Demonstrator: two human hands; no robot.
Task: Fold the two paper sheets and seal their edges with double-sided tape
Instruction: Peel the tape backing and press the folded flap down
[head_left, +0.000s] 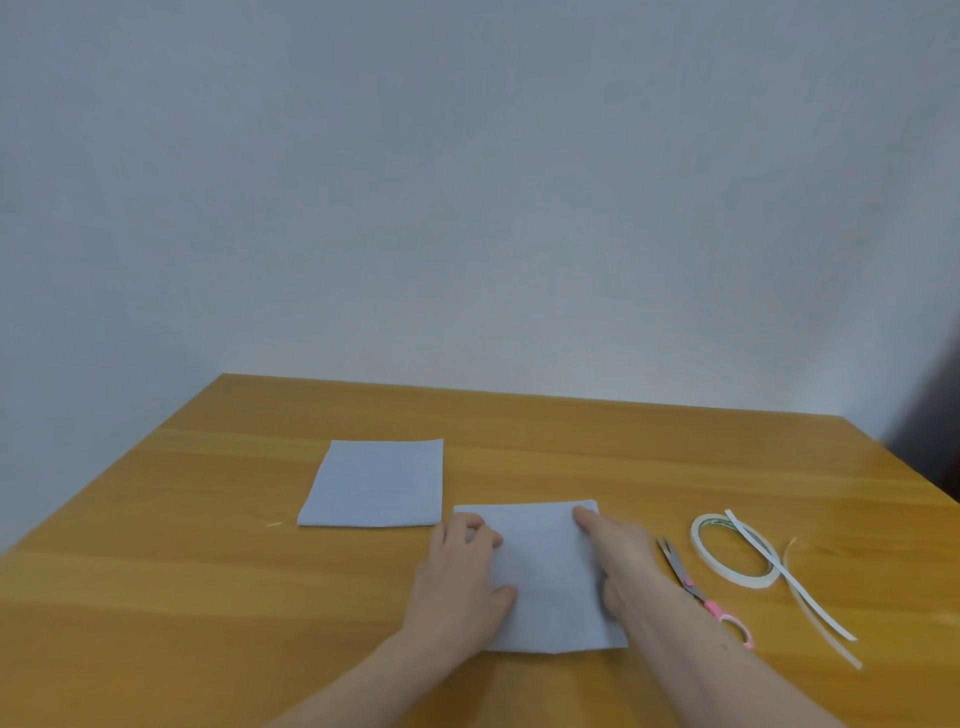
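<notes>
Two folded pale blue-white paper sheets lie on the wooden table (208, 597). The far folded sheet (376, 483) sits alone to the left. The near folded sheet (548, 577) lies under both hands. My left hand (462, 577) presses flat on its left edge, fingers toward the far left corner. My right hand (621, 551) presses along its right edge, with a fingertip at the far right corner. A roll of double-sided tape (735, 551) lies to the right, beside scissors (701, 592) with pink handles.
Long white backing strips (795, 582) lie across and beside the tape roll. A plain wall rises behind the table. A dark object (930, 431) stands at the right edge of the view. A tiny white scrap (274, 524) lies left of the far sheet.
</notes>
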